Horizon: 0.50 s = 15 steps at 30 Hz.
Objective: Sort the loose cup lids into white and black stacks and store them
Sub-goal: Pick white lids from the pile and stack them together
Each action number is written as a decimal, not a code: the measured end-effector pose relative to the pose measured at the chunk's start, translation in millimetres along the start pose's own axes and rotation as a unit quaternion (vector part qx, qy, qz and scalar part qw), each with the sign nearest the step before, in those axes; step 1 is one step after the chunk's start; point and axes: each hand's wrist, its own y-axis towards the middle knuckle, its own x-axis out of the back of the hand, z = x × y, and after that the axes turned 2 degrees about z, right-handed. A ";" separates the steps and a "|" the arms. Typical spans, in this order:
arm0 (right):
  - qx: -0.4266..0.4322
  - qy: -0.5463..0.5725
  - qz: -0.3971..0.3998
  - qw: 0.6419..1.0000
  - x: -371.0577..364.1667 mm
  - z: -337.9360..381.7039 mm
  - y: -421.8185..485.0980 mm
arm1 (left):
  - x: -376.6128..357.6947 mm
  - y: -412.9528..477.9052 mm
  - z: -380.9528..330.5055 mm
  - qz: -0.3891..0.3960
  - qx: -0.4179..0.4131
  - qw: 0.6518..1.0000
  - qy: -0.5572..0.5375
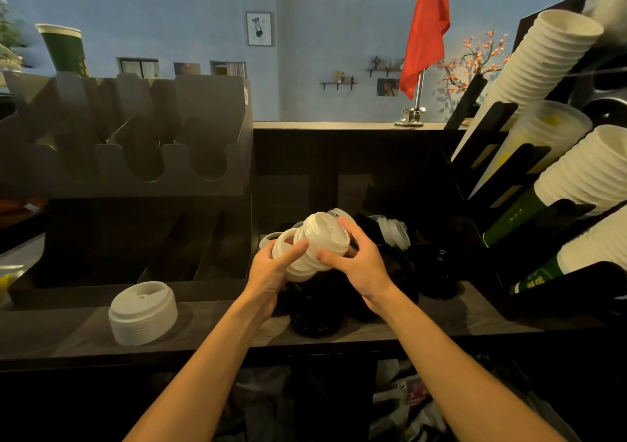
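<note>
Bare forearms rise from the bottom edge and meet over the counter [68,340]. There the left hand [271,272] and the right hand [359,265] share 1 short white stack [315,248], held tilted above the heap of black lids [315,319]. The left hand cradles the stack's lower end from below, thumb laid along its side, and 1 loose white lid [283,241] leans edge-on against its fingers. The right hand curls round the upper end, thumb on the near side and fingers over the far rim. Neither hand is free.

The step in hand looks like nesting lids into this stack. To do it well, the left hand should serve as the steady base while the right turns and presses, so each rim seats squarely. A crooked lid would likely make the column lean. The loose lid should go on with its dome facing the same way as the rest. The squeeze should be light, since plastic this thin probably buckles.

A finished white stack [142,312] stands dome-up on the counter to the left, well apart, so the sorting is partly done. More white lids [393,231] lie behind the black heap to the right, unsorted. The grey rack [135,136] behind the counter shows open slots and is a likely store, though I cannot tell which slot is meant.
</note>
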 end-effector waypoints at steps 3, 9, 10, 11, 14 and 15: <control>-0.014 -0.009 -0.040 0.999 -0.9 1.5 0.9 | -0.1 2.4 1.9 -0.038 0.001 0.999 0.011; -0.029 -0.245 -0.128 0.961 12.8 -13.1 0.9 | 6.2 4.9 6.3 -0.137 0.003 0.991 -0.002; -0.032 -0.313 -0.105 0.943 15.1 -12.9 -0.6 | 7.6 5.3 5.5 -0.151 0.001 0.989 0.001; -0.037 -0.370 -0.083 0.924 16.6 -12.4 -1.4 | 8.9 5.7 4.7 -0.163 -0.004 0.987 0.005; -0.041 -0.471 -0.060 0.879 18.3 -11.9 -1.4 | 13.8 6.9 3.2 -0.191 -0.015 0.981 0.008; -0.040 -0.497 -0.049 0.865 17.7 -11.7 -0.9 | 15.1 7.0 3.0 -0.195 -0.018 0.981 0.005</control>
